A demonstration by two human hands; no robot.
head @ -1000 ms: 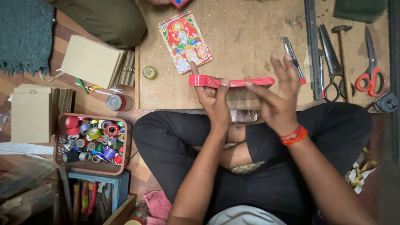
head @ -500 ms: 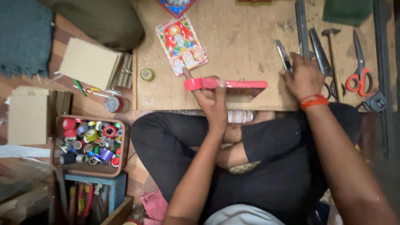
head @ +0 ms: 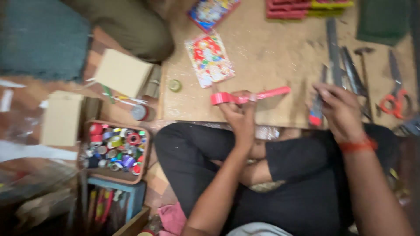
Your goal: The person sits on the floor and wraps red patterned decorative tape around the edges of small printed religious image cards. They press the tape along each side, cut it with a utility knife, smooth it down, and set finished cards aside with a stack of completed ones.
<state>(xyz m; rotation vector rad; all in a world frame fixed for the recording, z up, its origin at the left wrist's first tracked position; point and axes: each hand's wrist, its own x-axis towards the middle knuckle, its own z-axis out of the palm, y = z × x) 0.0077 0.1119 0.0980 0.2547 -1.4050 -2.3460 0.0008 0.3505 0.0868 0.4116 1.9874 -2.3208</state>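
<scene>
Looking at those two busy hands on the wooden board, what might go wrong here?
The right hand is picking up a blade-like tool with a red-and-blue handle among crowded metal tools; a finger might get nicked. The left hand holds the long red strip alone, so it may slip or bend.

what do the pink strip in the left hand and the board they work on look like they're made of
Pink strip: likely thin card or stiff paper, matte; it stays straight and flat, curling at one end by the left hand. Board: seemingly pressed wood or hardboard, matte tan, speckled and scuffed. Blur leaves both uncertain.
</scene>
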